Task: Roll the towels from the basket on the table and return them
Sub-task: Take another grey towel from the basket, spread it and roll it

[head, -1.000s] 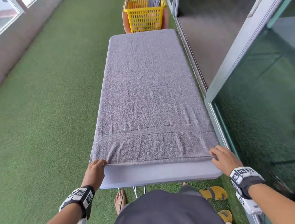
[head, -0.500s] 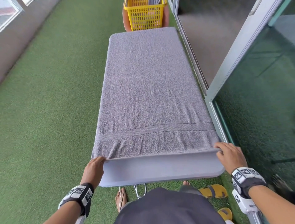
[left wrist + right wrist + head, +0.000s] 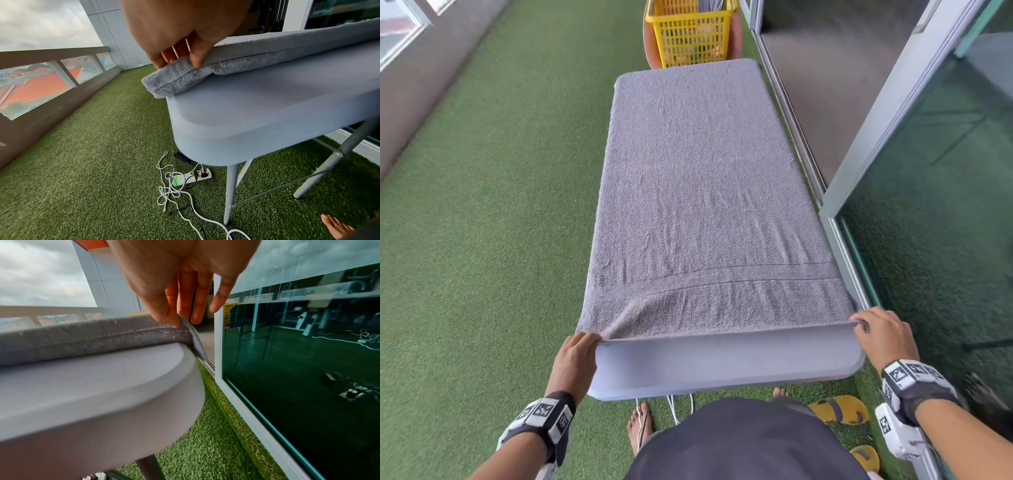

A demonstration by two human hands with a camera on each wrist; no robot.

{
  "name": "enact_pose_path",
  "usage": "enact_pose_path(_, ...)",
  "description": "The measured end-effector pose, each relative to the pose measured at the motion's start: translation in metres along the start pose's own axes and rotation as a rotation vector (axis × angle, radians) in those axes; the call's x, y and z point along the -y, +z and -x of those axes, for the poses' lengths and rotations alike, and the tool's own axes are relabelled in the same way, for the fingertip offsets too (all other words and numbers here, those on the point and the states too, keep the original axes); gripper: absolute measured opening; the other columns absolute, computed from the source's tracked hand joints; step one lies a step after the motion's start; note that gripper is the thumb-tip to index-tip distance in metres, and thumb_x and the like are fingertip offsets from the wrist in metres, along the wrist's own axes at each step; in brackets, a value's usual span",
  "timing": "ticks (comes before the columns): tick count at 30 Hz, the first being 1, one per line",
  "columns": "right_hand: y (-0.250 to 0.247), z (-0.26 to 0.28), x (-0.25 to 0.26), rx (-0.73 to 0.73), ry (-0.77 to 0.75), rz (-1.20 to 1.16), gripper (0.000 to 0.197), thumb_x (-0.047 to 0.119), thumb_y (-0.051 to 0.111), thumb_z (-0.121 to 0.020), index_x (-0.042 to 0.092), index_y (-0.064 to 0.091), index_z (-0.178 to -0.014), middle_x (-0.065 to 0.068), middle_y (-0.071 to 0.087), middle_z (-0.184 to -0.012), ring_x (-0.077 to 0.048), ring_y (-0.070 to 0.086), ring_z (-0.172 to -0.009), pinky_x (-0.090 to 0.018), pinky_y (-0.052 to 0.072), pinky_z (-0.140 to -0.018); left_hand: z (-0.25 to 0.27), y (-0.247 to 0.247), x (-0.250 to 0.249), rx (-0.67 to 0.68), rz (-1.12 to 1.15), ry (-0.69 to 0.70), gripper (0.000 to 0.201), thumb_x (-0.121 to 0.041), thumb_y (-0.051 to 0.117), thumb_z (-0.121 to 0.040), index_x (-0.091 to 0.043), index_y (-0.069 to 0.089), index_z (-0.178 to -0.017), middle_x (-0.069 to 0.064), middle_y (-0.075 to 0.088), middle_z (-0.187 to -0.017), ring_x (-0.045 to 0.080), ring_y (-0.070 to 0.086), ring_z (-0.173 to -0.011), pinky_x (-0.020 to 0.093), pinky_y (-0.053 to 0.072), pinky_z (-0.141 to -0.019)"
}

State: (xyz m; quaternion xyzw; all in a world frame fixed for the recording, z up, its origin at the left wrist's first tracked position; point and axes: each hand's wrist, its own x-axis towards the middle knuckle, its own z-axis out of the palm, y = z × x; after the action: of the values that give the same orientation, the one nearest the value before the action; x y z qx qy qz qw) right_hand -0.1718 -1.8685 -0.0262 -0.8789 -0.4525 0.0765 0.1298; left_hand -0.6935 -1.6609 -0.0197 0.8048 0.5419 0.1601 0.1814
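Observation:
A grey towel (image 3: 698, 192) lies spread flat over almost the whole grey table (image 3: 722, 363). My left hand (image 3: 577, 356) pinches the towel's near left corner (image 3: 164, 82), thumb underneath and fingers on top. My right hand (image 3: 880, 337) pinches the near right corner (image 3: 189, 331) between thumb and fingers. The near hem is lifted slightly off the table top along its whole width. A yellow basket (image 3: 690, 32) stands beyond the table's far end with grey cloth inside.
A glass sliding door and its frame (image 3: 893, 137) run close along the table's right side. A power strip with tangled white cables (image 3: 185, 178) lies on the green turf under the near end. Yellow sandals (image 3: 839, 409) sit by my feet. The railing (image 3: 51, 68) stands to the left.
Both hands have drawn the towel's near hem away from me, up the table, baring more of the table's near end. The hem now lifts a little at both corners.

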Motion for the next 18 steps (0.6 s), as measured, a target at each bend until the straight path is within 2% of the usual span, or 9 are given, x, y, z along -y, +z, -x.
enact_pose_path(5,0.006,0.000,0.001,-0.023,-0.041,-0.097,0.021,-0.004,0.064,-0.079,0.012,0.075,-0.086,-0.005,0.073,-0.094,-0.024,0.063,-0.086,-0.042,0.051,-0.088,0.006,0.001,0.011,-0.036,-0.053,-0.023,0.017,0.014,0.060,-0.082,-0.001,0.068,-0.087,0.008,0.064,-0.079,0.025,0.055,-0.069,0.038,0.048,-0.065)
enact_pose_path(7,0.009,0.004,-0.004,0.002,0.008,-0.134,0.022,-0.004,0.062,-0.081,0.012,0.076,-0.088,-0.007,0.073,-0.097,-0.024,0.063,-0.086,-0.039,0.051,-0.089,0.013,0.003,0.011,-0.011,-0.097,0.009,0.019,0.015,0.060,-0.081,-0.001,0.068,-0.086,0.006,0.062,-0.076,0.022,0.052,-0.067,0.033,0.045,-0.063)
enact_pose_path(10,0.012,0.010,-0.007,0.030,0.051,-0.140,0.021,0.000,0.061,-0.085,0.013,0.076,-0.092,-0.004,0.072,-0.101,-0.023,0.063,-0.087,-0.036,0.050,-0.091,0.016,0.005,0.008,-0.011,-0.121,-0.023,0.021,0.019,0.061,-0.078,-0.002,0.067,-0.082,0.005,0.060,-0.070,0.022,0.051,-0.063,0.030,0.040,-0.058)
enact_pose_path(12,0.010,0.012,-0.006,0.014,0.031,-0.125,0.017,0.001,0.065,-0.082,0.015,0.075,-0.088,-0.003,0.073,-0.095,-0.021,0.061,-0.080,-0.039,0.051,-0.088,0.015,0.006,0.006,-0.027,-0.131,-0.027,0.024,0.022,0.061,-0.075,-0.002,0.067,-0.079,0.006,0.060,-0.068,0.023,0.052,-0.061,0.029,0.038,-0.057)
enact_pose_path(14,0.008,0.017,-0.006,-0.044,-0.005,-0.096,0.016,0.000,0.070,-0.076,0.016,0.073,-0.079,-0.002,0.071,-0.082,-0.019,0.054,-0.070,-0.039,0.047,-0.082,0.019,0.005,0.006,0.007,-0.155,0.014,0.025,0.022,0.062,-0.074,-0.002,0.066,-0.078,0.005,0.061,-0.068,0.022,0.052,-0.060,0.028,0.039,-0.056)
enact_pose_path(16,0.006,0.027,-0.006,-0.083,-0.007,-0.047,0.015,0.005,0.068,-0.078,0.019,0.070,-0.074,0.005,0.066,-0.073,-0.017,0.048,-0.067,-0.037,0.037,-0.082,0.028,0.006,0.009,0.028,-0.171,0.060,0.019,0.013,0.061,-0.080,-0.006,0.065,-0.078,0.002,0.062,-0.069,0.018,0.051,-0.060,0.027,0.043,-0.056)
enact_pose_path(18,0.006,0.038,-0.006,-0.101,-0.016,-0.001,0.014,0.015,0.060,-0.081,0.024,0.068,-0.073,0.011,0.060,-0.071,-0.014,0.047,-0.067,-0.033,0.029,-0.083,0.038,0.006,0.012,0.030,-0.177,0.055,0.017,-0.010,0.050,-0.087,-0.011,0.061,-0.075,-0.003,0.060,-0.069,0.015,0.048,-0.059,0.028,0.041,-0.054)
